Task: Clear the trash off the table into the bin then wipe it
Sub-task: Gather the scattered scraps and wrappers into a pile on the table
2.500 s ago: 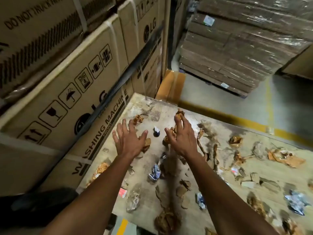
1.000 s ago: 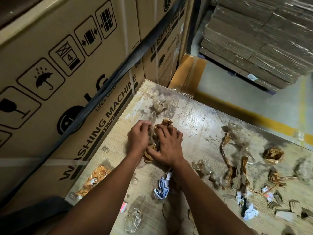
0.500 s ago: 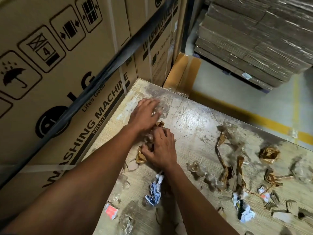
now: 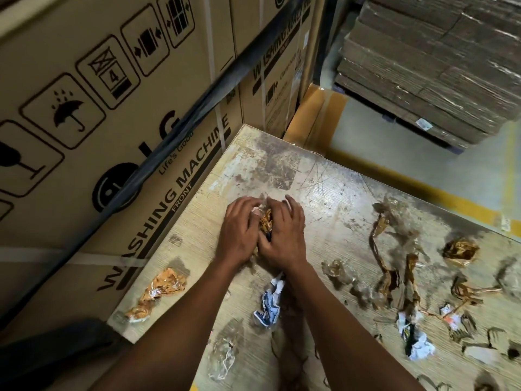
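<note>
On the worn wooden table (image 4: pixel 332 193) my left hand (image 4: pixel 239 232) and my right hand (image 4: pixel 284 235) press together around a small heap of trash (image 4: pixel 265 221): golden wrapper and clear plastic, bunched between the palms. Fingers of both hands curl over the heap. A crumpled blue-and-white paper (image 4: pixel 269 303) lies just below my right wrist. An orange wrapper (image 4: pixel 158 292) rests near the table's left edge. Clear plastic (image 4: pixel 224 354) lies near the front. Brown tape strips (image 4: pixel 394 272) and a gold wrapper (image 4: pixel 461 248) are scattered to the right. No bin is in view.
Large washing-machine cartons (image 4: pixel 127 136) stand tight against the table's left side. A pallet of flat cardboard (image 4: pixel 439 66) sits across a grey floor with a yellow line (image 4: pixel 423 190). More paper scraps (image 4: pixel 417 340) litter the table's right part.
My left hand, which reached to the far corner half a second ago, has drawn back with clear plastic. Both hands now close together on the gathered heap.
</note>
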